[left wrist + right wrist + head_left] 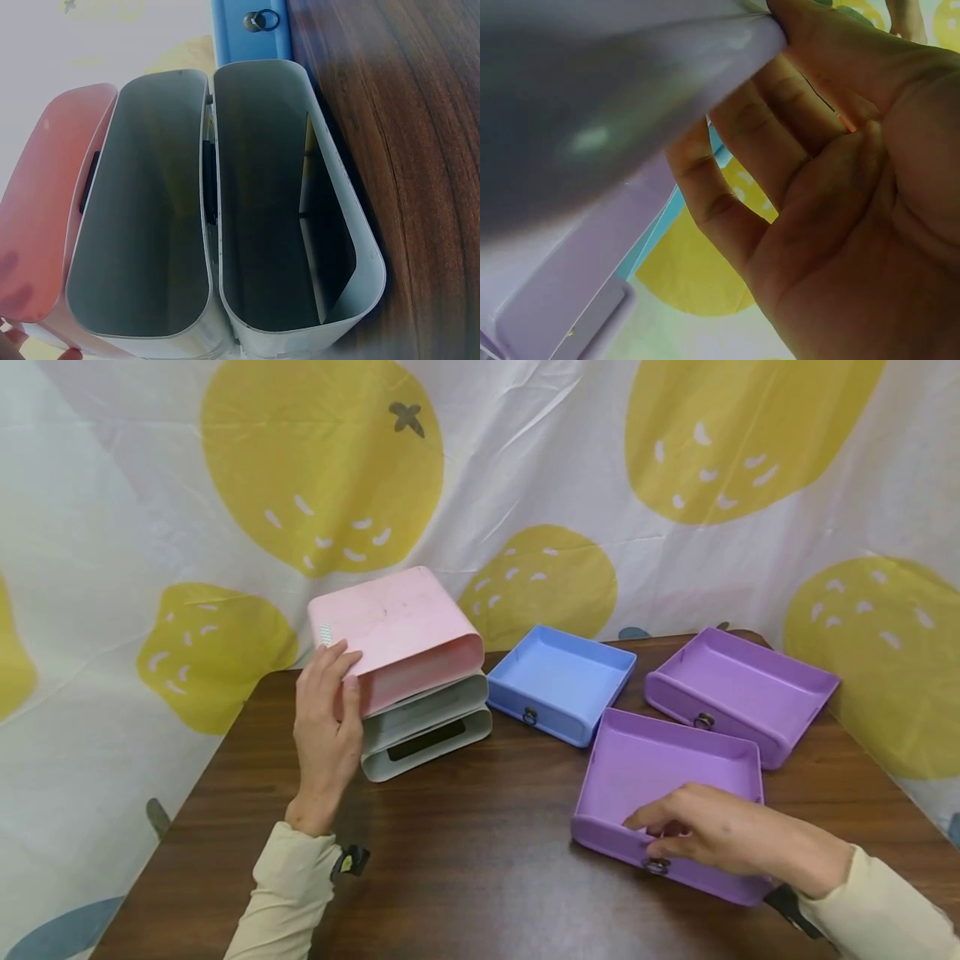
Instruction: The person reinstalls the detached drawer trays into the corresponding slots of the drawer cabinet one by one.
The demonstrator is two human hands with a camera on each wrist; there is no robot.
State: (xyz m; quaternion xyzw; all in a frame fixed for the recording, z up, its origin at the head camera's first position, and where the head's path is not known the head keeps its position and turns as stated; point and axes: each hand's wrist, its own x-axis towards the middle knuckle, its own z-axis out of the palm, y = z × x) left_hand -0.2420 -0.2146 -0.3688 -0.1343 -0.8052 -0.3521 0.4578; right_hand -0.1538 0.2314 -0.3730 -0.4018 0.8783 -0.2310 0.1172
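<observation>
Left hand (327, 720) flat and upright, right hand (712, 833) curled, gripping

Purple drawer (667, 793) flat, pink-topped drawer shell (401, 647) upright

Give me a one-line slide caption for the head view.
Left hand steadies the stacked drawer shells while right hand grips the front of the near purple drawer on the wooden table.

Smooth matt plastic drawer (667, 777) under the right fingers (652, 817); small metal ring pull (657, 866); bench (465, 852) of glossy dark wood grain.
</observation>
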